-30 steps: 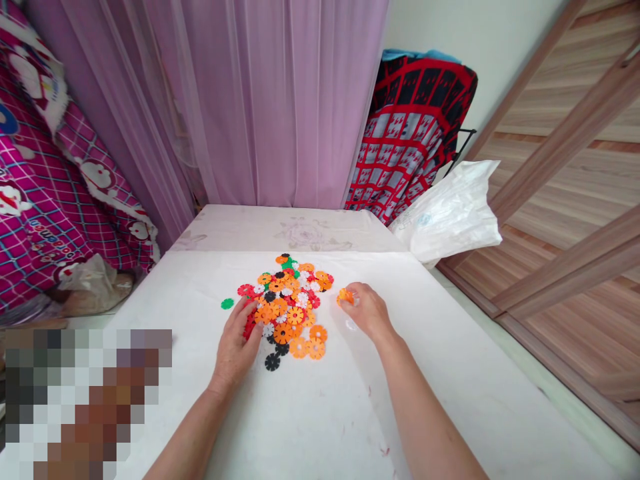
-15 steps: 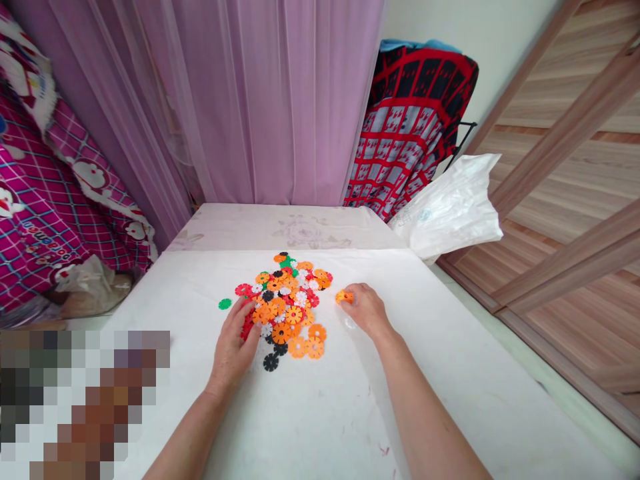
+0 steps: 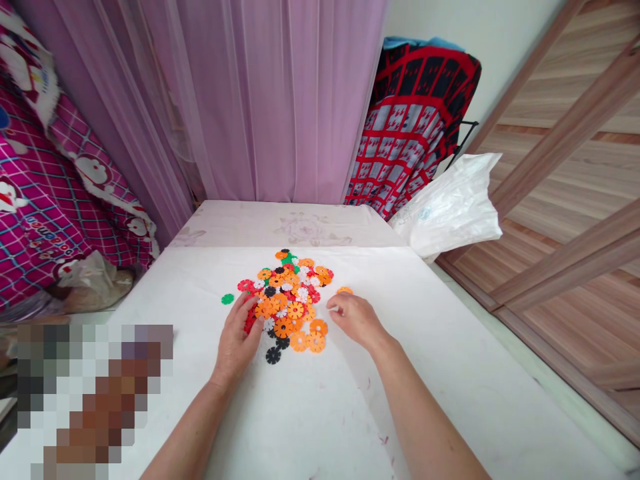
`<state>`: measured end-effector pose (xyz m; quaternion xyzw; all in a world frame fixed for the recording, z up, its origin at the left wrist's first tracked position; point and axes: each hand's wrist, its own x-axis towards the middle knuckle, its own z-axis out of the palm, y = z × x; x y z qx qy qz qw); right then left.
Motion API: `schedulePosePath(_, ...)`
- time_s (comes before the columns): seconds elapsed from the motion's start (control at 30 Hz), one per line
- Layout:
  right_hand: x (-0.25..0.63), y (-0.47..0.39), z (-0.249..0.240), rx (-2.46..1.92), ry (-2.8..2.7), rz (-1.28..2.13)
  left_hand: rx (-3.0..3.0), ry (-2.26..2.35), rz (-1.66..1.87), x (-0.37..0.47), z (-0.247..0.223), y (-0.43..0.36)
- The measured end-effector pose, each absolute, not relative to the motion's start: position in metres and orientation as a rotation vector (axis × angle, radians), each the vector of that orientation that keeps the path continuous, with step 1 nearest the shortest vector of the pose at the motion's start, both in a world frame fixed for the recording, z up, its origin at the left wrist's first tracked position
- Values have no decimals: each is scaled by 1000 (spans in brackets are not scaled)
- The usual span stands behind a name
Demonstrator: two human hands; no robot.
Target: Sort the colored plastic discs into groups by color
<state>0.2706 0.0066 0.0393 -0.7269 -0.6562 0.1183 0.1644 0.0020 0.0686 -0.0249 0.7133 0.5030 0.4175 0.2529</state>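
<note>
— Where do the notched plastic discs lie from your hands?

— The many-colored pile (image 3: pixel 295 310) sits on the white-covered counter (image 3: pixel 300 413), between my two hands and slightly forward of them. My left grip (image 3: pixel 235 343) is nearer, its fingers over the pile's left edge, by the red discs (image 3: pixel 249 325). My right grip (image 3: pixel 361 321) hangs just off the opposite side, a narrow strip of white cloth between.

— And how do the fingers stand?

— Left, thumb and fingers are apart, with red pieces showing between them. Right, thumb and forefinger are slightly apart, tips toward the pile; I see nothing held there.

— Any strays?

— One orange disc (image 3: pixel 345 291) lies just beyond my right knuckles, partly hidden; a green disc (image 3: pixel 227 299) lies alone left of the pile.

— Which way does the pile run?

— Lengthwise away from me, with a black disc (image 3: pixel 273 355) at its near end.
</note>
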Motion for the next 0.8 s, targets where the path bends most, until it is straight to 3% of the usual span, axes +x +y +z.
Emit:
schedulePosePath(0.33,249,-5,41,-1915,-2216,526,1947,1364,1175,5,-27,69)
schedulePosePath(0.67,248,0,40,-2028,-2173,444,1953,1367,1155,4,-27,70)
schedulePosePath(0.8,281,6,49,-2131,-1926,254,1945,1367,1180,4,-27,70)
